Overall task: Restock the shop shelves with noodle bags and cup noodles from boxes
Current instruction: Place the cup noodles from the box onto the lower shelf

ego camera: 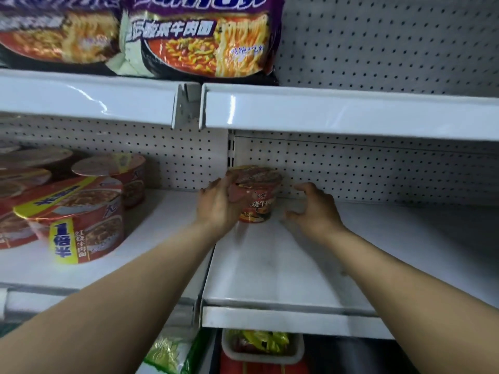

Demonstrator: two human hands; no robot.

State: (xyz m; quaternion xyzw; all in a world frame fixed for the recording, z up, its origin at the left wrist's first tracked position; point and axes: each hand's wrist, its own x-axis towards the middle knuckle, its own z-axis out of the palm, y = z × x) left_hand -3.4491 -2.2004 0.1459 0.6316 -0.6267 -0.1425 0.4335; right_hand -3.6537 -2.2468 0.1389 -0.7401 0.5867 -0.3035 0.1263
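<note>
Left hand (218, 203) grips the red cup (260, 203) by its side; right hand (316, 209) hovers just beside it, fingers loosely curled, holding nothing. The cup stands upright on the white shelf (297, 271) near the pegboard (378, 171). Noodle bowls (81, 217) sit left, noodle bags (199, 41) above.

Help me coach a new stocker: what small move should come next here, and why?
Probably release the left hand and draw it back. The cup noodle it grips appears to stand upright on the shelf, near the pegboard at the section's back left corner, while the right hand hovers apart from it, holding nothing.
</note>
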